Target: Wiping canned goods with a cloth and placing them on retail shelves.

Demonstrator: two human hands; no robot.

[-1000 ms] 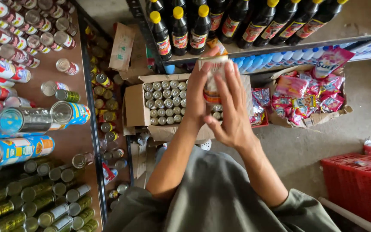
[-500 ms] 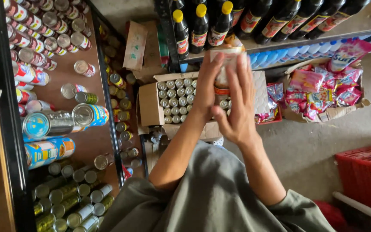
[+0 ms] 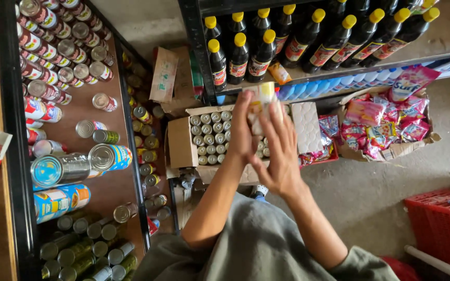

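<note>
Head view: 2 hands, left hand (image 3: 243, 132) and right hand (image 3: 279, 156), clasp a pale can (image 3: 262, 106) above the open carton of cans (image 3: 212, 138) below the bottle shelf (image 3: 339, 73); best kept upright, fingers wrapped firmly.

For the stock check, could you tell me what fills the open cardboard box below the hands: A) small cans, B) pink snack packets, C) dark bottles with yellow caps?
A: the open cardboard box shows rows of small cans, tops up.
</note>
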